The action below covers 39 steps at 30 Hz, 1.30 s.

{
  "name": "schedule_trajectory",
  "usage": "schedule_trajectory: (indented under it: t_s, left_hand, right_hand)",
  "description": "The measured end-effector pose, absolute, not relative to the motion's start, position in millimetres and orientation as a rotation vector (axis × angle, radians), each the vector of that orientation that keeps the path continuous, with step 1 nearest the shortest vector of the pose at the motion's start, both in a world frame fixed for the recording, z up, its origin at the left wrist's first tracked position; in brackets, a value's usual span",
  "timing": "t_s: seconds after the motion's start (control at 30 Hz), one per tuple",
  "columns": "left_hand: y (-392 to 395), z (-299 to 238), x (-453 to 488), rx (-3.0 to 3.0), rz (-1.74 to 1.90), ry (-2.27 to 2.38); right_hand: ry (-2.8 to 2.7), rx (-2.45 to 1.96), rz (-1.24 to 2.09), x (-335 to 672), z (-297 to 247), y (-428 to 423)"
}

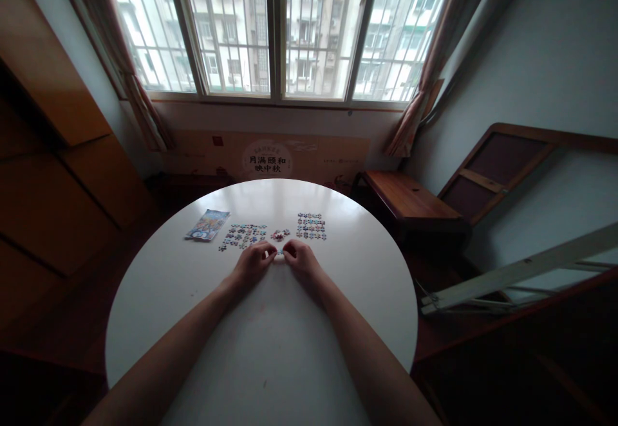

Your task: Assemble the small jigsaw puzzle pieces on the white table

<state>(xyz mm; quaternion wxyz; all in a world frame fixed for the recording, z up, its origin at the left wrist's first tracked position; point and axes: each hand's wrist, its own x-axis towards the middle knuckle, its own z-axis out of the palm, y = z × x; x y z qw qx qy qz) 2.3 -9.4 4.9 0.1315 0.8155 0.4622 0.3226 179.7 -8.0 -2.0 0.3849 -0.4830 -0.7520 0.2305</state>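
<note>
My left hand (255,260) and my right hand (300,257) meet near the middle of the table, thumbs and forefingers pinched. Between their fingertips is a small light-blue jigsaw puzzle piece (280,251); whether it is one piece or two joined, I cannot make out. Just beyond my fingers lies a small heap of puzzle pieces (279,235). Loose pieces in rows (246,233) are spread past my left hand, partly hidden by it. Another group of laid-out pieces (311,226) sits beyond my right hand. A colourful printed picture sheet (208,225) lies to the left.
The round white table (159,304) has its far edge toward a barred window (275,33). A wooden bench (410,195) stands beyond its right side, and a folded wooden frame (502,162) leans on the wall. Wooden cabinets (91,181) stand at left.
</note>
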Motion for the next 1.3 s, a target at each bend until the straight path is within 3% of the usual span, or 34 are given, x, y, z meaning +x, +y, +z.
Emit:
schedule_trajectory:
  t_s: [1.3]
  left_hand:
    - [-10.3, 7.5, 2.8, 2.339, 0.937, 1.333]
  right_hand:
    - [-1.911, -1.238, 0.598, 179.5, 1.6, -9.4]
